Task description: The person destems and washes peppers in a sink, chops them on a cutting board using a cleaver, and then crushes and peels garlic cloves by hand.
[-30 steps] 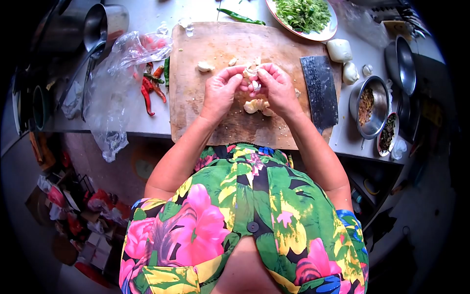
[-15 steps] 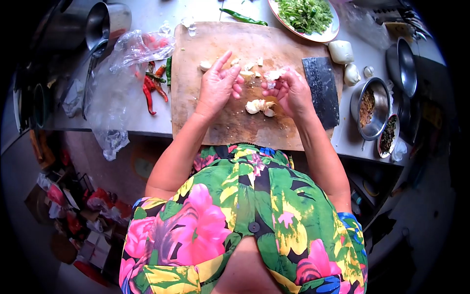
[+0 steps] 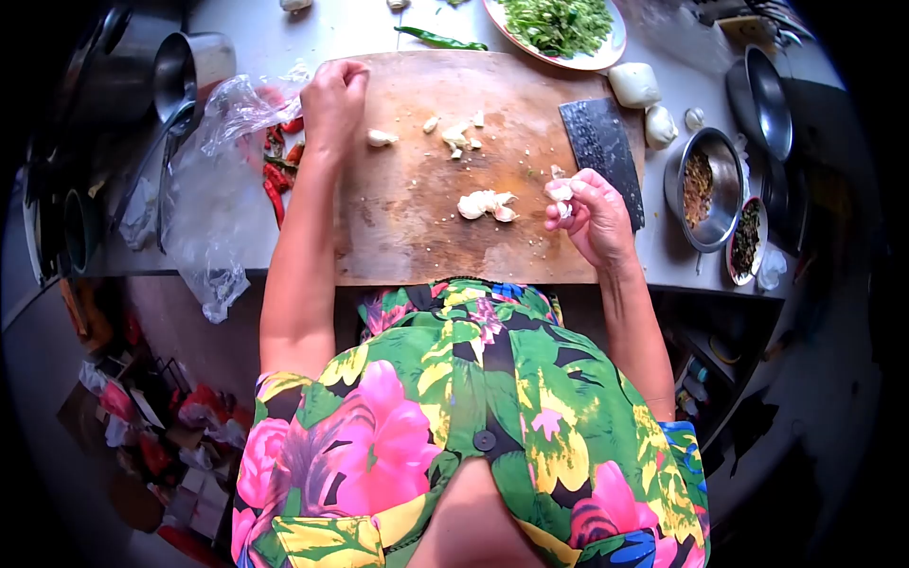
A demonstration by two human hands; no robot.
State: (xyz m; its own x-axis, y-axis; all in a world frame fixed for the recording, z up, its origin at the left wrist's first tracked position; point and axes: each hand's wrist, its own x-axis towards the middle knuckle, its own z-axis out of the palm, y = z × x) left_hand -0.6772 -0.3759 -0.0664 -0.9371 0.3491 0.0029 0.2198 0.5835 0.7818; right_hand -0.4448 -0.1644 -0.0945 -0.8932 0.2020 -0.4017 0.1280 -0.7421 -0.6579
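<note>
My left hand (image 3: 333,106) is over the upper left corner of the wooden cutting board (image 3: 407,237), its fingers closed; what they hold, if anything, is hidden. Toward the board's right side, my right hand (image 3: 595,216) pinches a small whitish piece of garlic (image 3: 561,192). A cluster of garlic cloves (image 3: 486,204) lies on the board between the hands. Farther back are small pale garlic pieces (image 3: 459,138), and a single clove (image 3: 382,138) rests near my left forearm. The dark cleaver (image 3: 603,151) lies flat at the right, just beyond my right hand.
Red chilies (image 3: 275,194) and a crumpled plastic bag (image 3: 213,194) are at the left. A plate (image 3: 606,57) of chopped greens stands at the back, near a green chili (image 3: 440,40). Metal bowls (image 3: 727,222) and a small dish (image 3: 736,275) are at the right.
My left hand has moved away to the upper left and closed. My right hand has shifted right and toward me, still pinching a whitish piece. The view has shifted slightly.
</note>
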